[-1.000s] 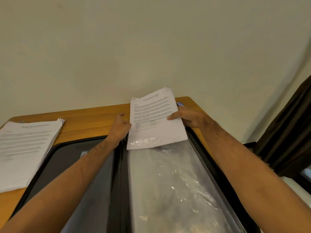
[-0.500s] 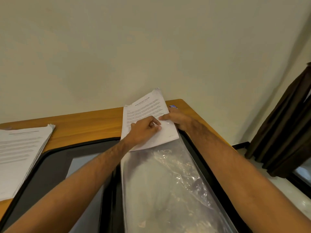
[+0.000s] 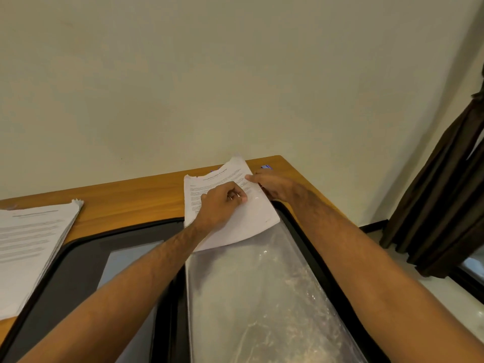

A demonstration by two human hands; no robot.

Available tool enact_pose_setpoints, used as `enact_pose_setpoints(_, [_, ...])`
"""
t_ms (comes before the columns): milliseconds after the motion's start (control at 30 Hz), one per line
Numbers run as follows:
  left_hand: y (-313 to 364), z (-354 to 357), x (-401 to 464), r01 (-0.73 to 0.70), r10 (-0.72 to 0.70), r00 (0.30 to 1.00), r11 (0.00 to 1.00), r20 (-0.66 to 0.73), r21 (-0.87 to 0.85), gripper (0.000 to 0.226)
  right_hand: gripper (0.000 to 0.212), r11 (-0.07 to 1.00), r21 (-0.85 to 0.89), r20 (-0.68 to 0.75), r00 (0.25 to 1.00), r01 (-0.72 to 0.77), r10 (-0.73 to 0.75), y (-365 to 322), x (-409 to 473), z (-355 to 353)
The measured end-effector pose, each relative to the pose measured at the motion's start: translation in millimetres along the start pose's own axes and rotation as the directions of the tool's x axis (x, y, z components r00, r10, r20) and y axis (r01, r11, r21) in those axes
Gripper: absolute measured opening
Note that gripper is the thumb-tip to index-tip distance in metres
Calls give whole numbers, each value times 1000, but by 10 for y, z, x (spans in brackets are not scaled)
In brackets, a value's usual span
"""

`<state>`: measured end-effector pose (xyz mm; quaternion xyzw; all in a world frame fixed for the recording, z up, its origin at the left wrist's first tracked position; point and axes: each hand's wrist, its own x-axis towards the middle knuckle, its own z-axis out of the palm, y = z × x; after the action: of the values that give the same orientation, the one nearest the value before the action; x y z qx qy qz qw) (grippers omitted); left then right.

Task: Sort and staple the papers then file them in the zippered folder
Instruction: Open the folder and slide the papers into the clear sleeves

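Observation:
A stapled paper set [image 3: 251, 221] lies at the far end of the open black zippered folder [image 3: 78, 260], its lower part in the mouth of the folder's clear plastic sleeve [image 3: 262, 297]. My left hand [image 3: 220, 208] rests on the printed page with fingers curled, pinching the glossy sleeve film by its fingertips. My right hand [image 3: 275, 184] grips the set's right edge, thumb on top and fingers hidden beneath. The set's far corners look ragged.
A thick stack of printed papers [image 3: 31, 244] lies on the wooden table [image 3: 125, 203] at the left, beside the folder. A small blue object [image 3: 266, 166] sits at the table's far right corner. A dark curtain [image 3: 445, 192] hangs on the right.
My left hand left the set's left edge and came onto the page, fingers curling at the film. The set now lies lower and flatter on the folder.

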<state>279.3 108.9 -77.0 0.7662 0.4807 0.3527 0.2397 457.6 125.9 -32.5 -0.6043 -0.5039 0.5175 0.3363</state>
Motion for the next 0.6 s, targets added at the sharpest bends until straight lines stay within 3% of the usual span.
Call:
enact_pose_setpoints(67, [-14, -12, 0, 3, -3, 1000, 1000, -11, 3, 9, 7, 997, -73, -41, 999, 16, -19, -23, 0, 26])
enact_pose_setpoints(200, [-25, -34, 0, -5, 5, 1000, 1000, -29, -1, 9, 4, 993, -110, -21, 999, -45, 43, -52, -97, -54])
enact_pose_setpoints(433, [-21, 28, -9, -9, 9, 1000, 1000, -27, -19, 10, 38, 980, -183, 2, 996, -83, 85, 6, -70, -109])
enact_pose_setpoints(600, [-81, -55, -70, -9, 8, 1000, 998, 16, 59, 10, 33, 969, -246, -72, 997, 2, -21, 8, -42, 8])
